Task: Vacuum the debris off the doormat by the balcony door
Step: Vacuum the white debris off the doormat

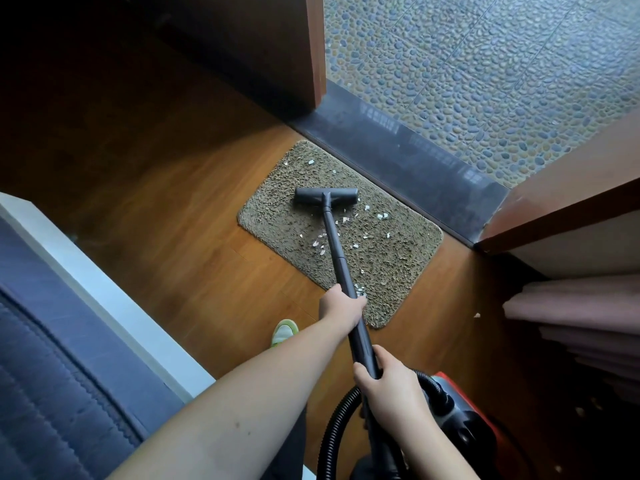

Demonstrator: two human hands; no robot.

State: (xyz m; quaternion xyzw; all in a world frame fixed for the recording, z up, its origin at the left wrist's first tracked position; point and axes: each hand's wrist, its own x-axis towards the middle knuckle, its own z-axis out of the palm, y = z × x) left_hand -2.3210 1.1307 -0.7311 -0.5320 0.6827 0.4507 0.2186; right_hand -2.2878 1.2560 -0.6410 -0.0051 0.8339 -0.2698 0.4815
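Doormat (284, 216) is lying on the wood floor (156, 216) straight out past both hands, far edge right up against the dark door sill (398, 157), pebble-tiled balcony floor (502, 71) beyond that. Left hand (341, 306) is wrapped around the black vacuum wand (334, 237) about halfway up, and the right hand (388, 379) grips the same wand lower down, closer to the body, fingers curled round it on both. Floor head (326, 196) sits flat on the mat well ahead of the left hand, roughly mid-mat. White debris bits (367, 225) are scattered all over, mostly between the head and the left hand and off to the right of the wand, plus a few (311, 162) past the head near the far corner. Ribbed hose (337, 424) loops under the right hand, and the red and black vacuum body (460, 417) sits just right of it. Green and white shoe (284, 332) pokes out just left of the left forearm, and there's a blue mattress (52, 375) way off to the left
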